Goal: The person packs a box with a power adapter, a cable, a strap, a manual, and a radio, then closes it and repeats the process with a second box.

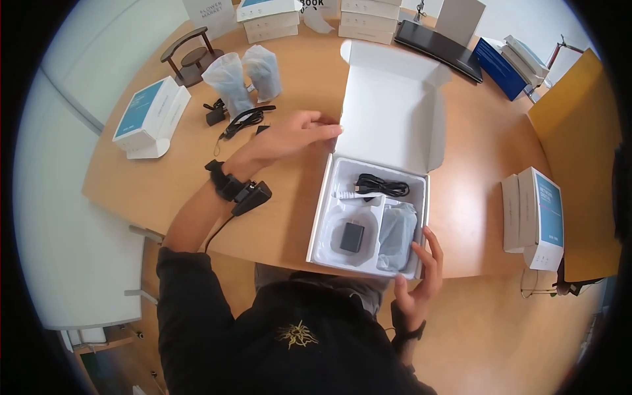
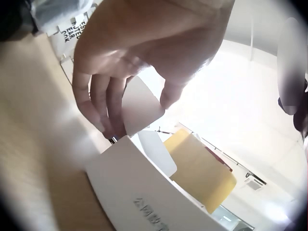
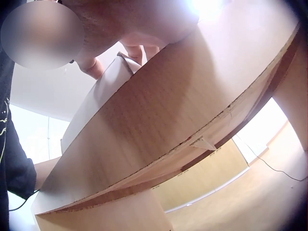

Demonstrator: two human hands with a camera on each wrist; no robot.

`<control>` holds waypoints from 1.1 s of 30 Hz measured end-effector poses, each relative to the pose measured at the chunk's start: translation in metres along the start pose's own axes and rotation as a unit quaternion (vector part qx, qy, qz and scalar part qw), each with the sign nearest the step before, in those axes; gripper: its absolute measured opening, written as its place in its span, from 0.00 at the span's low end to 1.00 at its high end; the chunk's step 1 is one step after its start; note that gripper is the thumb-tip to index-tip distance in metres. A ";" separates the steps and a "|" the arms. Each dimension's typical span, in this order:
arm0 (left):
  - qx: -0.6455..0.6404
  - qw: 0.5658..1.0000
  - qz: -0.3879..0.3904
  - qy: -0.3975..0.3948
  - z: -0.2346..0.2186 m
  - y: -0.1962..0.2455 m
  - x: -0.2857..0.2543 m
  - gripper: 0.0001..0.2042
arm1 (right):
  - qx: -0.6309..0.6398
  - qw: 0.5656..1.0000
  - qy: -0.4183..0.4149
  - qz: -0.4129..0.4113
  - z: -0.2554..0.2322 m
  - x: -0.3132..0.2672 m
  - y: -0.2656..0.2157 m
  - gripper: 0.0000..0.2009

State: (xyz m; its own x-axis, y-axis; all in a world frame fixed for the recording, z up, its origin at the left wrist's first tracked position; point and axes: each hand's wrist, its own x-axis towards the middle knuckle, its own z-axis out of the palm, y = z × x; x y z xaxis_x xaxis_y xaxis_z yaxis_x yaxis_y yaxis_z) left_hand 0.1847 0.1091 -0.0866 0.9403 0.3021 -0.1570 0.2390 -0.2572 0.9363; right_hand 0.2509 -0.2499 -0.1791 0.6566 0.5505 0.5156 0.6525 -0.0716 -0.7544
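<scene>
An open white box (image 1: 318, 217) sits at the table's near edge, its lid (image 1: 388, 112) raised and leaning back. My left hand (image 1: 296, 135) pinches the lid's left edge; the left wrist view shows a side flap (image 2: 140, 103) between thumb and fingers. My right hand (image 1: 424, 286) holds the near right corner, thumb at the front and fingers along the side. Inside the moulded tray lie a black power adapter (image 1: 352, 237), a coiled black cable (image 1: 383, 186) and a bagged item (image 1: 397, 237), whose contents are blurred by the wrapping.
Two bagged items (image 1: 227, 82), a dark coiled cable (image 1: 243, 122) and a wooden stand (image 1: 191, 56) are at the left. A blue-and-white box (image 1: 148, 115) lies beyond them. More boxes (image 1: 533, 214) stand at the right, near a yellow panel (image 1: 579, 158). A black laptop (image 1: 438, 51) lies behind.
</scene>
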 end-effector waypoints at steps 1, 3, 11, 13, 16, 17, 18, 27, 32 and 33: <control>-0.012 0.999 0.043 0.012 0.002 0.001 -0.005 0.24 | -0.001 1.000 0.000 0.001 -0.001 0.000 0.002 0.26; -0.024 0.996 0.085 0.023 0.003 0.008 -0.016 0.24 | -0.026 0.998 -0.017 -0.048 -0.001 -0.002 0.010 0.30; 0.213 0.955 0.208 0.004 0.008 0.021 -0.050 0.26 | 0.147 0.988 -0.004 0.038 0.002 0.005 -0.003 0.54; 0.228 0.947 0.226 0.024 0.014 0.019 -0.052 0.27 | 0.156 0.987 -0.007 0.040 -0.004 0.010 -0.010 0.57; 0.294 0.927 0.226 0.052 0.016 0.012 -0.057 0.28 | 0.159 0.982 -0.037 0.098 -0.010 0.018 -0.018 0.56; 0.293 0.926 0.232 0.058 0.017 0.012 -0.057 0.28 | 0.137 0.985 -0.060 0.084 -0.014 0.019 -0.012 0.56; 0.291 0.924 0.238 0.064 0.017 0.012 -0.057 0.27 | 0.115 0.987 -0.084 0.070 -0.016 0.022 -0.008 0.55; 0.313 0.929 0.188 0.063 0.020 0.012 -0.065 0.24 | 0.058 0.986 -0.144 0.066 -0.015 0.043 -0.010 0.50; 0.207 0.942 0.264 0.011 0.016 0.008 -0.061 0.23 | 0.168 0.944 -0.174 0.223 -0.019 0.024 -0.002 0.44; 0.239 0.945 0.222 -0.002 0.017 0.014 -0.065 0.25 | 0.169 0.944 -0.173 0.225 -0.022 0.019 -0.002 0.44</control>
State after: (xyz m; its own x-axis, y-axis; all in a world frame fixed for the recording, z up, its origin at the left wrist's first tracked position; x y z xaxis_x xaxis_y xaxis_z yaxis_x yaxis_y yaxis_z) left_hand 0.1310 0.0703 -0.0682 0.9743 0.0625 0.2163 -0.0989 -0.7441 0.6607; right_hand 0.2702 -0.2571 -0.1585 0.6375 0.7705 -0.0066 0.1418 -0.1257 -0.9819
